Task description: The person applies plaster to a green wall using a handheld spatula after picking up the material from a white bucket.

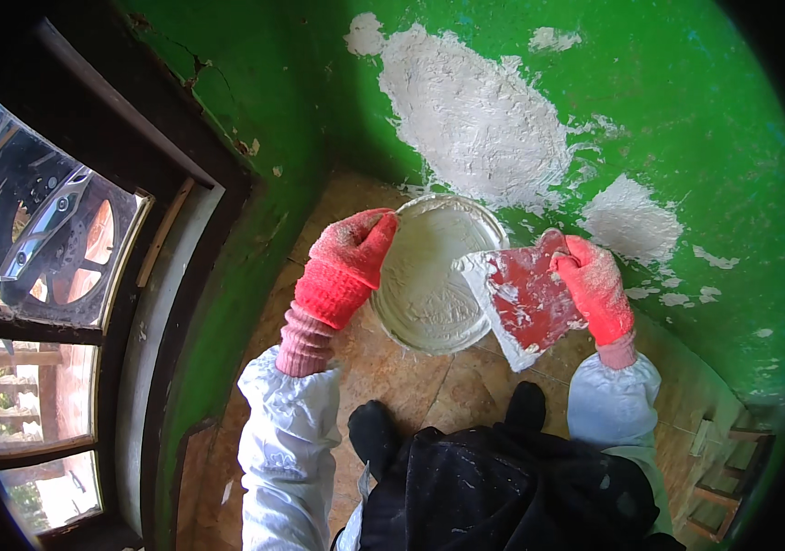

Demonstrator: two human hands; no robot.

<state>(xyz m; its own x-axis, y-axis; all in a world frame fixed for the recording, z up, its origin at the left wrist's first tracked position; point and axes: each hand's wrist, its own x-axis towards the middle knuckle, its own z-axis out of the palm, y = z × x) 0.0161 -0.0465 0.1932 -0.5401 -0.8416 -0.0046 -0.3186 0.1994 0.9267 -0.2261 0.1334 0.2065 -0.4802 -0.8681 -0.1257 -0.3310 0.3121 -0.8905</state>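
My left hand [351, 253], in a coral-red glove, is closed at the upper-left rim of a round bucket [422, 342] of off-white paste [425, 275]. My right hand [590, 280], gloved alike, grips a flat red spreader [526, 294], its edges coated in paste, over the bucket's right side. Behind them, the green wall [686, 110] carries a large rough white patch [475, 119] and a smaller one [629, 220].
A dark-framed window [39, 331] runs along the left beside cracked green wall. My dark-shod feet [374, 432] stand on brown floor tiles [448, 395] below the bucket. A wooden rack or ladder [723, 487] is at the lower right.
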